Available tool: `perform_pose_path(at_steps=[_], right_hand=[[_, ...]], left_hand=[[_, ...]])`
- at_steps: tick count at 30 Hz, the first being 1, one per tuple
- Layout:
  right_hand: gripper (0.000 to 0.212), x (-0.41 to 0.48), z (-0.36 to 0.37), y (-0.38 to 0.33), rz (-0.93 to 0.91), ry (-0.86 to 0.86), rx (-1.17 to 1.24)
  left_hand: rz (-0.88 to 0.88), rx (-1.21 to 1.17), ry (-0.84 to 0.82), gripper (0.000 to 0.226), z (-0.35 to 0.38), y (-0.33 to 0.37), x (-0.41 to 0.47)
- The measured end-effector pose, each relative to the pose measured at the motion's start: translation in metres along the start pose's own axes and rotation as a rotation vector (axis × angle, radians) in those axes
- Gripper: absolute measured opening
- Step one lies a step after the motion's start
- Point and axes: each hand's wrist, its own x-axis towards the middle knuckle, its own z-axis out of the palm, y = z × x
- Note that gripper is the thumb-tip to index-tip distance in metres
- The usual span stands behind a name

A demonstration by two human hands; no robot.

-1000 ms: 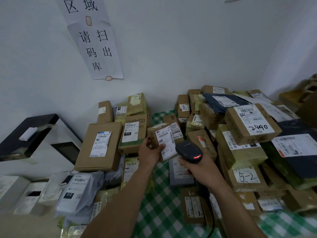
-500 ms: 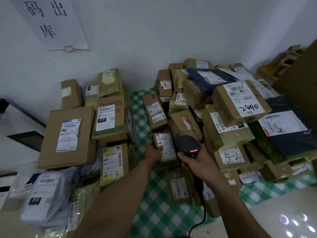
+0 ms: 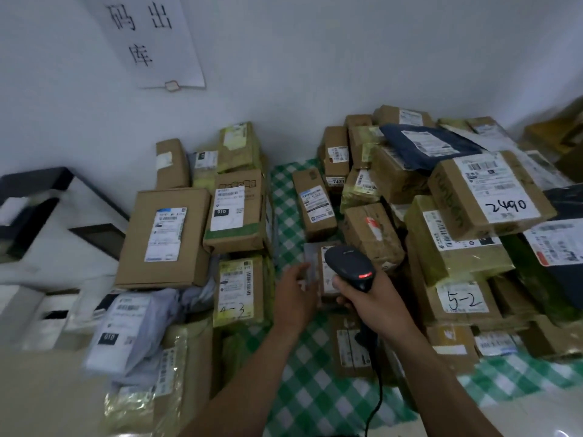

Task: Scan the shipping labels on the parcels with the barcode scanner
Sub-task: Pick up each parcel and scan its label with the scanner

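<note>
Right hand (image 3: 378, 305): wrapped round the grip of the barcode scanner (image 3: 348, 263). The head points down and away from me and a red light shows at its back. The cord (image 3: 377, 395) trails toward me across the green check cloth on the tabletop (image 3: 315, 405).

Left hand (image 3: 295, 298): reached out to the left edge of a small parcel (image 3: 314, 260) that lies just under the scanner's nose, in the gap between the two heaps. It's blurred there, so I cannot tell whether my fingers pinch it or only touch it.

Handling, as I judge it:
- The small parcel is a cardboard carton, likely light and stiff enough for one hand. Best taken by its side edges, keeping my thumb off the label.
- Glossy tape on several boxes could be slick.
- The grey poly mailer (image 3: 126, 329) at left looks soft. It will probably sag and crease its label, so I'd flatten it on the cloth, not lift it.
- The box marked 2490 (image 3: 489, 193) sits tilted on top of the right heap. Better to scan it where it lies or lift it off first, since pulling boxes from below may bring the stack down.
</note>
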Motion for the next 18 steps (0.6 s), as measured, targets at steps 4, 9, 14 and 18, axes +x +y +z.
perform_pose_path(at_steps=[4,9,14,18], right_hand=[[0.039,0.002,0.015,-0.005,-0.003,-0.047,0.046],[0.04,0.004,0.028,-0.008,-0.008,-0.124,0.038],[0.043,-0.004,0.03,-0.006,-0.026,-0.164,0.042],[0.022,-0.006,0.022,-0.003,-0.004,-0.165,-0.006]], left_hand=[[-0.01,0.366,0.323,0.049,-0.055,-0.01,-0.021],[-0.336,0.41,0.177,0.11,-0.083,-0.035,-0.021],[-0.385,0.302,0.199,0.119,-0.091,-0.038,-0.015],[-0.321,0.329,0.284,0.119,-0.088,-0.025,-0.032]])
